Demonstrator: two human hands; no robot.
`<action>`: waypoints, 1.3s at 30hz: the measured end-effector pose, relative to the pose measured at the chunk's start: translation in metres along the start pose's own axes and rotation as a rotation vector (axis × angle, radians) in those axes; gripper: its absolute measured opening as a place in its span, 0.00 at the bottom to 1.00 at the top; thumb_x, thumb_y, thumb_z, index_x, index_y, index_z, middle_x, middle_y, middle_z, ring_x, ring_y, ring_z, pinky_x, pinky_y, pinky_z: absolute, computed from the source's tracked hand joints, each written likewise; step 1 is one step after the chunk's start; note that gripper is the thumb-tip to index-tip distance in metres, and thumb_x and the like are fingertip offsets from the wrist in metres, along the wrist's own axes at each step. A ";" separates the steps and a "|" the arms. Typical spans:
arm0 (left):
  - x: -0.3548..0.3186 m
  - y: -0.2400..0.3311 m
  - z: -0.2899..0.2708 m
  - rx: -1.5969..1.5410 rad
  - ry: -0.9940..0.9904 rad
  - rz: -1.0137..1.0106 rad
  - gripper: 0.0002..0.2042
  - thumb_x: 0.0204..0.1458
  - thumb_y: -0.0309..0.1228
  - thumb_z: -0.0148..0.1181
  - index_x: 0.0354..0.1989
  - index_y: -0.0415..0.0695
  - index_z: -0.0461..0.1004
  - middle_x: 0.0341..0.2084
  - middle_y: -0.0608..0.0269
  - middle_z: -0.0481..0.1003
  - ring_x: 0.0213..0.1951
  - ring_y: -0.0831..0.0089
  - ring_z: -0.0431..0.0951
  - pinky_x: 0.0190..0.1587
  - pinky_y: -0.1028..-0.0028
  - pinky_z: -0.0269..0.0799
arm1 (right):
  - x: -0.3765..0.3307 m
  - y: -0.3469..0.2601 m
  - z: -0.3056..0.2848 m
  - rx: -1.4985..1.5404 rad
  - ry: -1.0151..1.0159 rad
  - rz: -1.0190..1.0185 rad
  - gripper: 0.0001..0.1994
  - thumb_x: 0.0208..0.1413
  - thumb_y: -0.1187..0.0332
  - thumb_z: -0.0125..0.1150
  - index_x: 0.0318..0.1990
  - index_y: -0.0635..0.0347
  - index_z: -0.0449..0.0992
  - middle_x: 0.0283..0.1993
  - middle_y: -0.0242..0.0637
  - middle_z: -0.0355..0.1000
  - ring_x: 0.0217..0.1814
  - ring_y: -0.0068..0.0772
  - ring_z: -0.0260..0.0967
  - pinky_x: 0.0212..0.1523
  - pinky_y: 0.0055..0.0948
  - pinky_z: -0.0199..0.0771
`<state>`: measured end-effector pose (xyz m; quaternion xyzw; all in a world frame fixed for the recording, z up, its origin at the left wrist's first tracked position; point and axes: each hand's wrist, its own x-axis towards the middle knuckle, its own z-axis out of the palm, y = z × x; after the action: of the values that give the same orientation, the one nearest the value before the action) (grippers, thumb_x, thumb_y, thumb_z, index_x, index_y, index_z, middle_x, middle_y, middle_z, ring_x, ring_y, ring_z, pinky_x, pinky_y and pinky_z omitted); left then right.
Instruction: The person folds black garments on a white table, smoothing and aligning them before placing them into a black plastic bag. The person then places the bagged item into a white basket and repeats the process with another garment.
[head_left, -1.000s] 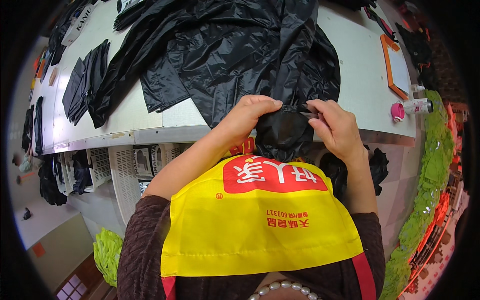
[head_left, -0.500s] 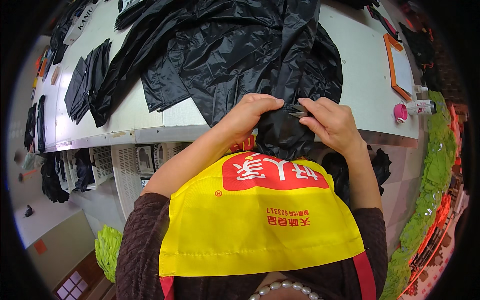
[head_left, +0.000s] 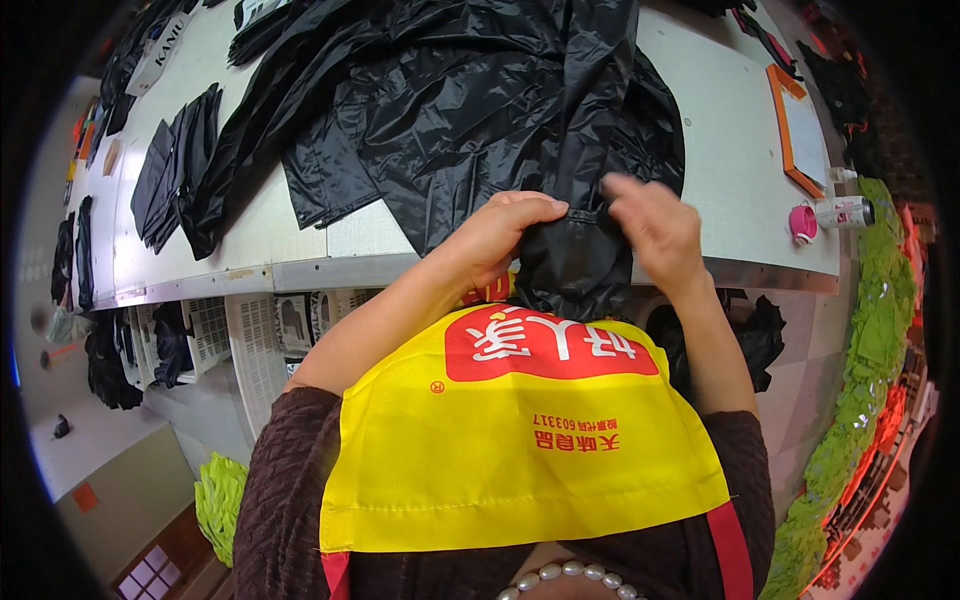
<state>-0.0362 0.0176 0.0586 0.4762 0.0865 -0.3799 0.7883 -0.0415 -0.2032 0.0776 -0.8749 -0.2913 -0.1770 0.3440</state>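
A large piece of shiny black fabric (head_left: pixel 460 130) spreads over the white table, and a narrow end of it hangs over the front edge toward my apron. My left hand (head_left: pixel 500 232) pinches that narrow end at a seam, thumb on top. Just to the right, my right hand (head_left: pixel 660 232) is raised beside the fabric with its fingers curled in. Motion smears its fingertips, and what lies inside the palm is hidden. No snips show in this view now. A yellow apron (head_left: pixel 540 480) with a red panel covers my front.
Folded black pieces (head_left: pixel 175 170) lie on the white table (head_left: pixel 735 130) at left. At right are an orange-framed clipboard (head_left: pixel 797 130), a pink cap (head_left: pixel 803 225) and a bottle (head_left: pixel 845 212). White crates (head_left: pixel 245 340) stand below. Green fabric (head_left: pixel 870 350) is heaped along the right.
My right hand has lifted up and slightly away from the seam. The metal snips seen between its fingers before are out of sight. My left hand keeps its pinch in the same place.
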 end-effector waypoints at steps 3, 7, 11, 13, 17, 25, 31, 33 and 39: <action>0.003 -0.003 -0.008 0.065 -0.077 -0.019 0.09 0.49 0.32 0.58 0.36 0.42 0.74 0.30 0.67 0.76 0.33 0.78 0.75 0.38 0.78 0.69 | -0.016 0.065 0.001 0.168 0.294 0.599 0.13 0.58 0.64 0.53 0.45 0.62 0.75 0.33 0.43 0.74 0.33 0.37 0.72 0.37 0.27 0.70; -0.014 0.011 -0.010 0.464 -0.181 0.087 0.16 0.40 0.21 0.66 0.40 0.39 0.72 0.33 0.67 0.75 0.37 0.79 0.73 0.43 0.79 0.68 | -0.092 0.197 -0.035 -0.493 0.079 1.039 0.17 0.57 0.61 0.50 0.48 0.64 0.72 0.36 0.48 0.74 0.37 0.51 0.71 0.42 0.41 0.70; -0.021 0.001 -0.025 0.570 -0.060 0.128 0.15 0.40 0.19 0.65 0.38 0.39 0.70 0.31 0.68 0.74 0.34 0.81 0.73 0.39 0.81 0.69 | -0.144 0.255 -0.063 -0.774 0.116 0.948 0.20 0.54 0.63 0.53 0.52 0.66 0.67 0.45 0.53 0.70 0.45 0.56 0.67 0.48 0.44 0.67; -0.021 -0.013 -0.035 0.587 0.056 0.279 0.12 0.42 0.21 0.65 0.36 0.38 0.70 0.29 0.70 0.73 0.31 0.84 0.70 0.34 0.83 0.66 | -0.140 0.261 -0.066 -0.920 0.332 0.417 0.22 0.53 0.64 0.55 0.54 0.66 0.65 0.50 0.56 0.67 0.50 0.55 0.65 0.52 0.42 0.65; -0.021 -0.029 -0.032 0.535 0.284 0.489 0.09 0.42 0.19 0.63 0.30 0.39 0.68 0.23 0.71 0.70 0.29 0.84 0.68 0.31 0.82 0.64 | -0.085 0.193 -0.054 -0.065 0.153 0.570 0.28 0.48 0.64 0.62 0.57 0.67 0.64 0.59 0.43 0.64 0.60 0.37 0.62 0.59 0.34 0.59; -0.002 -0.011 -0.021 0.703 0.199 1.070 0.11 0.39 0.18 0.62 0.26 0.42 0.64 0.24 0.65 0.69 0.28 0.74 0.68 0.34 0.77 0.64 | -0.008 -0.009 0.051 0.868 -0.255 0.457 0.34 0.31 0.64 0.73 0.49 0.66 0.65 0.42 0.46 0.72 0.45 0.39 0.71 0.47 0.30 0.68; 0.019 -0.031 -0.018 0.395 0.495 0.755 0.06 0.40 0.18 0.57 0.25 0.41 0.67 0.21 0.70 0.68 0.28 0.82 0.66 0.31 0.79 0.62 | 0.005 -0.035 0.045 0.700 -0.135 0.456 0.30 0.35 0.62 0.72 0.45 0.65 0.63 0.34 0.57 0.71 0.41 0.54 0.72 0.42 0.38 0.70; 0.020 -0.037 0.003 0.696 0.680 0.768 0.04 0.42 0.21 0.58 0.26 0.41 0.69 0.18 0.74 0.65 0.26 0.83 0.65 0.28 0.78 0.63 | -0.006 0.000 0.063 0.408 -0.158 0.533 0.24 0.38 0.65 0.68 0.41 0.64 0.64 0.32 0.57 0.71 0.38 0.58 0.70 0.40 0.40 0.70; 0.021 -0.056 0.038 0.847 0.011 0.270 0.17 0.47 0.24 0.62 0.44 0.40 0.65 0.29 0.72 0.67 0.27 0.84 0.66 0.29 0.81 0.64 | -0.017 0.081 0.097 0.341 0.320 0.612 0.15 0.44 0.75 0.58 0.40 0.62 0.63 0.33 0.53 0.69 0.39 0.55 0.70 0.39 0.36 0.68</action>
<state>-0.0678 -0.0389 0.0299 0.7663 -0.1355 -0.2729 0.5656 0.0071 -0.1895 -0.0396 -0.8130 0.0155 -0.1492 0.5627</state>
